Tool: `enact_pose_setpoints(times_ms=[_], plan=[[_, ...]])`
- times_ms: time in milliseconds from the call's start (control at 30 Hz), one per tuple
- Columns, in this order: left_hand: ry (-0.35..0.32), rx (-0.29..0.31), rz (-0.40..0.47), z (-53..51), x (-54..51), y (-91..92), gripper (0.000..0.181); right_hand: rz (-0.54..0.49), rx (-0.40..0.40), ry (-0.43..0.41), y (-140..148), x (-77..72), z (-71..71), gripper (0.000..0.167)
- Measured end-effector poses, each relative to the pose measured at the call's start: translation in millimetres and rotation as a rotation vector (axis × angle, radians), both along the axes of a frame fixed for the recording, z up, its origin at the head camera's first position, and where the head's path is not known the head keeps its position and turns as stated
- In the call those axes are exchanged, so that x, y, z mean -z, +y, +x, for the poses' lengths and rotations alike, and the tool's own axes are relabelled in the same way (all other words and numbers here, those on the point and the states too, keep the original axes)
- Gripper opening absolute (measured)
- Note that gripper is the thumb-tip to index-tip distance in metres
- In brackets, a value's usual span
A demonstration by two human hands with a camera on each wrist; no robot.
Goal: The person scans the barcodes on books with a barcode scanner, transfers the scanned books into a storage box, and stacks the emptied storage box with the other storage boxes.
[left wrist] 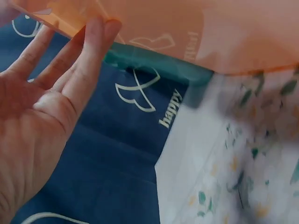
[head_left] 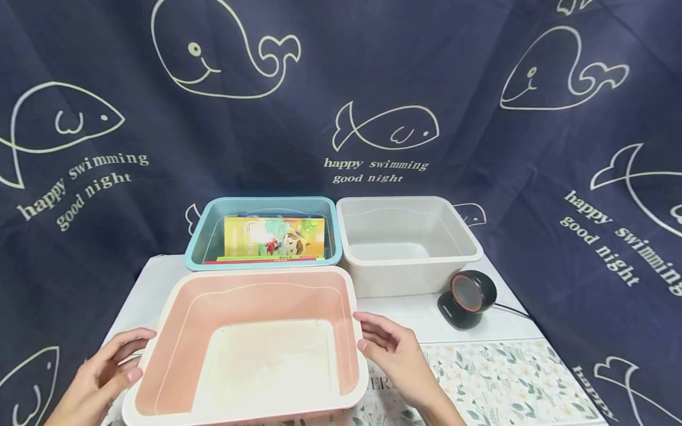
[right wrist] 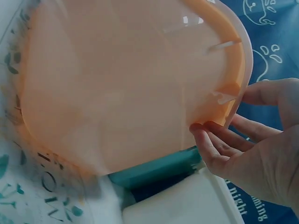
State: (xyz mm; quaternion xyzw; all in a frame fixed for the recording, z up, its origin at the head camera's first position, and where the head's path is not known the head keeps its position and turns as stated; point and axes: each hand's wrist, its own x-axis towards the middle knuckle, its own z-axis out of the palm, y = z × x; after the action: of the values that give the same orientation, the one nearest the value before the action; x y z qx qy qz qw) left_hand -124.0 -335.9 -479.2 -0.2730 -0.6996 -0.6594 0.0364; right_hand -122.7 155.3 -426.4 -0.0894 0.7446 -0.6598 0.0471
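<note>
A pink plastic bin (head_left: 277, 290) with a pale rim is at the front of the table in the head view, nothing inside it. My left hand (head_left: 103, 376) holds its left rim, fingers at the outer edge and thumb near the side. On the opposite side, my right hand (head_left: 399, 358) grips the right rim; in the right wrist view its fingers (right wrist: 212, 144) curl under the lip. The left wrist view shows fingers (left wrist: 91, 51) against the underside of the rim. Whether the bin rests fully on the table, I cannot tell.
Behind the pink bin stands a blue bin (head_left: 210, 204) containing colourful books (head_left: 274, 236). A light grey bin (head_left: 405, 278) adjoins it on the right. A black round device (head_left: 466, 299) with a cable sits at the table's right. Flowered cloth (head_left: 506, 378) covers the front.
</note>
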Motion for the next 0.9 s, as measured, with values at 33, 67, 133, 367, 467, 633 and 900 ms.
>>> enact_pose_setpoints(times_ms=[33,67,133,367,467,633,900], plan=[[0.002,0.002,0.009,1.1,-2.0,0.4,0.061,-0.003,0.002,0.014,2,-1.7,0.6,0.044],[0.0,0.009,0.026,1.7,-3.7,0.8,0.061,-0.007,0.006,0.03,3,-3.7,1.4,0.042],[-0.007,0.013,0.029,3.9,-10.8,2.3,0.061,-0.006,0.006,0.089,8,-8.5,3.3,0.04],[-0.078,-0.017,0.002,9.3,-49.0,25.5,0.057,0.015,0.019,0.265,41,-40.7,4.8,0.038],[-0.063,-0.04,0.001,7.7,-68.1,42.3,0.057,-0.02,0.01,0.313,54,-57.1,1.0,0.039],[-0.02,-0.093,-0.034,2.9,-105.4,73.1,0.054,-0.129,-0.029,0.33,76,-80.3,-8.1,0.039],[0.097,-0.129,-0.026,-21.5,-147.9,115.3,0.048,-0.279,-0.045,0.321,105,-109.2,-21.9,0.04]])
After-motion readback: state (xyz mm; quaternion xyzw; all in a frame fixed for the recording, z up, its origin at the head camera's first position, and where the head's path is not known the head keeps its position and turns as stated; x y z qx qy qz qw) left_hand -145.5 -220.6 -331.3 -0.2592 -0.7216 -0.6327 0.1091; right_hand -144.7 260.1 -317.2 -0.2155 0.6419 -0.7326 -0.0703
